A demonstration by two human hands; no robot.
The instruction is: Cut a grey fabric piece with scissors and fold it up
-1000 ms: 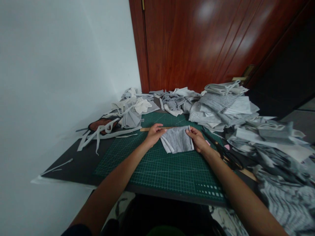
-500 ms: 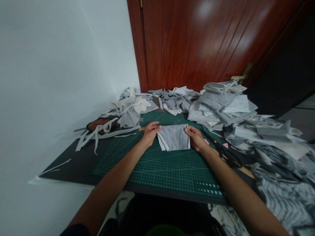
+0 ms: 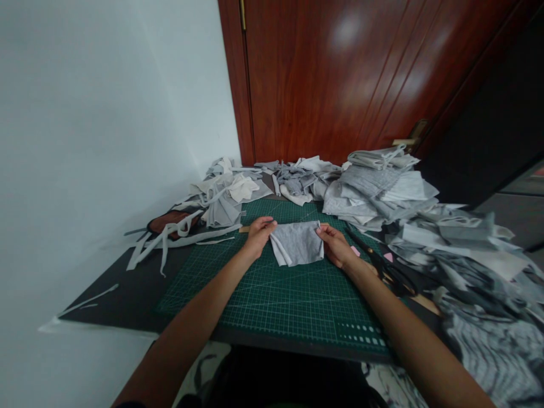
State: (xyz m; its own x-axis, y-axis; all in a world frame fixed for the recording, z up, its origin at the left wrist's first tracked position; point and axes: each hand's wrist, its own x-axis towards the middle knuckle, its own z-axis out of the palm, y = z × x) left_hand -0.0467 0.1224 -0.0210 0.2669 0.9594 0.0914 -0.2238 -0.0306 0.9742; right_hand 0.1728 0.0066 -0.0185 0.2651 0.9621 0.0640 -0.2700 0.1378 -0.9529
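A folded piece of grey fabric (image 3: 297, 243) with paler edges is stretched between my hands, over the green cutting mat (image 3: 280, 300). My left hand (image 3: 258, 235) pinches its upper left corner between thumb and fingers. At the upper right corner, my right hand (image 3: 334, 243) grips the cloth the same way. Partly behind both hands lies a wooden ruler or strip (image 3: 243, 229), mostly hidden by the fabric. Black-handled scissors (image 3: 393, 275) rest to the right of my right forearm, beside small pink pieces (image 3: 355, 251) that look like tailor's chalk.
Stacked grey cloth (image 3: 378, 187) rises at the back right, with more fabric pieces (image 3: 459, 238) spilling along the right side. Scraps (image 3: 297, 178) line the back by the door (image 3: 318, 85). Pale strips (image 3: 164, 241) lie on the left near a brown pouch-like item (image 3: 170, 222).
My view has shifted slightly, so the table sits a little lower in it. Both hands keep hold of the fabric's top corners, and its lower edge hangs a bit more loosely.
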